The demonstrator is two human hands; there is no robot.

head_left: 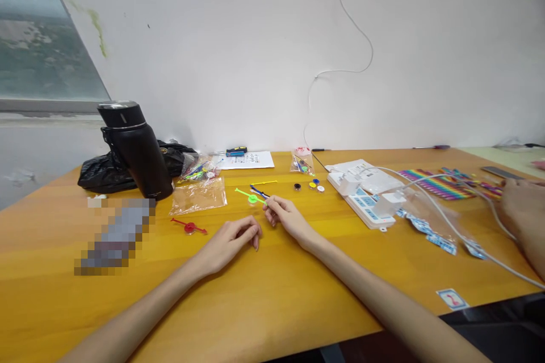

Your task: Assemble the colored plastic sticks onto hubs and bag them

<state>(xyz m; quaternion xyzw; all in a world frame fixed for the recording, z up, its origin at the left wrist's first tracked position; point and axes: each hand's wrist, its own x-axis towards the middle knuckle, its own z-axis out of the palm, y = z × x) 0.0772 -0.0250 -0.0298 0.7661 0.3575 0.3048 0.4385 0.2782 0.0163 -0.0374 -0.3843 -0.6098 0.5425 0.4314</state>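
At the left end of the table [238,306], a bottle [142,153] stands before a black bag [100,174]. A pixelated item [114,235], identity not readable, lies nearer the front. To its right lies the red arrow [189,228], a round hub at its middle. Behind it, a clear bag [200,195] lies flat, with a parts bag [199,172] just beyond. A screwdriver [236,152] and a printed sheet [255,160] lie close to the wall.

The left hand [232,240] rests on the table, right of the red arrow, fingers loosely curled; whether they enclose anything cannot be told. The green arrow [252,199] is located mid-table, beyond the left hand, its right end at the fingertips of the right hand [289,217]. Whether those fingertips clamp the end or merely touch it cannot be told. The two hands are near each other but apart. A blue arrow [258,191] and a yellow arrow [266,182] lie just behind the green one.

Further right: a small bag [303,162] near the wall; four discs, namely black [297,186], yellow, blue and white; a power strip [368,210] with plugs fitted; rainbow pieces [440,184]; a card [452,299] at the front edge; and, at the far right, a co-worker's hand [523,210].
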